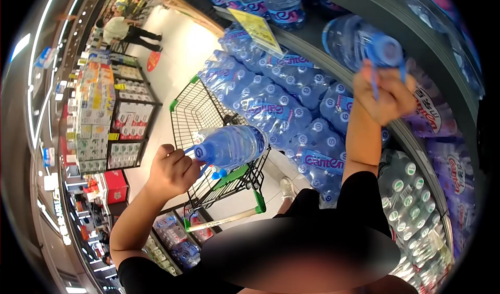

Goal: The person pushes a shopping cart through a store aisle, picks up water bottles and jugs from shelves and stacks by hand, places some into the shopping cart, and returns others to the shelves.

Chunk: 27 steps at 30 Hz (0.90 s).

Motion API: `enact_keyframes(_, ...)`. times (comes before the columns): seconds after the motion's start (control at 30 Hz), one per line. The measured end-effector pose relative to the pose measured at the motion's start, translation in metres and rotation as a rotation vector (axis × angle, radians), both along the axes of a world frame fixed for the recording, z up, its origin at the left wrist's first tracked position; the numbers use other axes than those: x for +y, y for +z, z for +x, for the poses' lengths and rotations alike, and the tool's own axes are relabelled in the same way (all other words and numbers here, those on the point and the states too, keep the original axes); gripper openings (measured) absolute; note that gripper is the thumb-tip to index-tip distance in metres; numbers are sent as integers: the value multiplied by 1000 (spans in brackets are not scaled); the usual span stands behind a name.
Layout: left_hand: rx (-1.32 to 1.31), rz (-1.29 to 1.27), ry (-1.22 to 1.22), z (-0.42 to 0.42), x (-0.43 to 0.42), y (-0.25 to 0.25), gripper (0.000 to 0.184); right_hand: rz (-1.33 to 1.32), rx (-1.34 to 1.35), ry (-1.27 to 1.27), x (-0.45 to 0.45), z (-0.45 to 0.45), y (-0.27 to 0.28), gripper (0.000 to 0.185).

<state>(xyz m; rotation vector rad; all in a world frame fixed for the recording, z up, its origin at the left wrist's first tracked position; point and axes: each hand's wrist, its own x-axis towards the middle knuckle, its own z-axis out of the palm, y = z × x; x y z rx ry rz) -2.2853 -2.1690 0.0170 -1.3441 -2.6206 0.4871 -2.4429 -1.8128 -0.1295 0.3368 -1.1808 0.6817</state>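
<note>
My left hand (174,171) is closed round the blue carry handle of a large water bottle (232,145), which hangs over the shopping cart (200,104). On the right, my right hand (384,93) grips the blue handle loop of another large water bottle (354,41), its cap pointing towards me. This second bottle is at the shelf (312,49), slightly blurred; whether it rests on the shelf I cannot tell. A clear bag and small blue-capped items lie in the cart, partly hidden by the first bottle.
Shrink-wrapped water packs (271,104) are stacked between cart and shelf. A yellow price tag (256,29) sticks out from the shelf edge. More packs (409,197) stand at the lower right. A person (122,30) stands farther down the aisle, beside a boxed-goods display (96,106).
</note>
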Motion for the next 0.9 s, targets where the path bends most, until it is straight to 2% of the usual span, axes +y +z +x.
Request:
enact_keyframes(0.17, 8, -22, -79, -15, 7, -2, 21, 201, 10, 90, -21, -67, -10, 35)
enact_keyframes(0.23, 12, 20, -100, -26, 13, -5, 21, 126, -26, 78, -33, -72, 19, 36)
enact_keyframes(0.3, 32, 28, -105, -34, 16, -6, 18, 97, -127, 17, -43, -89, 17, 35)
enact_keyframes(0.4, -7, 43, -153, -43, 14, -8, 14, 181, -633, -9, -55, -108, 7, 25)
enact_keyframes(0.43, -1, 21, -166, -46, 13, -3, 13, -112, -732, 146, -67, -118, 11, 25)
enact_keyframes(0.47, 33, 48, -188, -49, 13, 1, 13, -201, -845, 247, -68, -112, 30, 34)
enact_keyframes(0.5, 58, 85, -219, -53, 15, 3, 12, -14, -710, 125, -58, -140, 8, 35)
enact_keyframes(0.57, 107, 123, -245, -59, 14, 12, 16, 77, -899, 118, -48, -134, 15, 43)
enact_keyframes(0.63, 146, 174, -278, -60, 16, 18, 16, -36, -1460, 358, -50, -90, 48, 48)
enact_keyframes(0.7, 168, 228, -304, -61, 17, 22, 17, -14, -1145, 273, -57, -23, 47, 54)
enact_keyframes(0.73, 172, 257, -324, -62, 19, 21, 17, 107, -976, 512, -61, 17, 51, 68)
enact_keyframes(0.77, 172, 298, -326, -62, 22, 23, 17, 174, -1093, 853, -62, 53, 39, 90)
enact_keyframes(0.83, 171, 368, -349, -63, 34, 28, 16, 214, -1216, 1185, -91, 114, 41, 114)
enact_keyframes(0.87, 160, 413, -378, -64, 43, 25, 16, 176, -1342, 1077, -107, 130, 40, 120)
enact_keyframes(0.9, 154, 458, -405, -64, 55, 21, 16, 127, -1331, 1003, -114, 131, 33, 113)
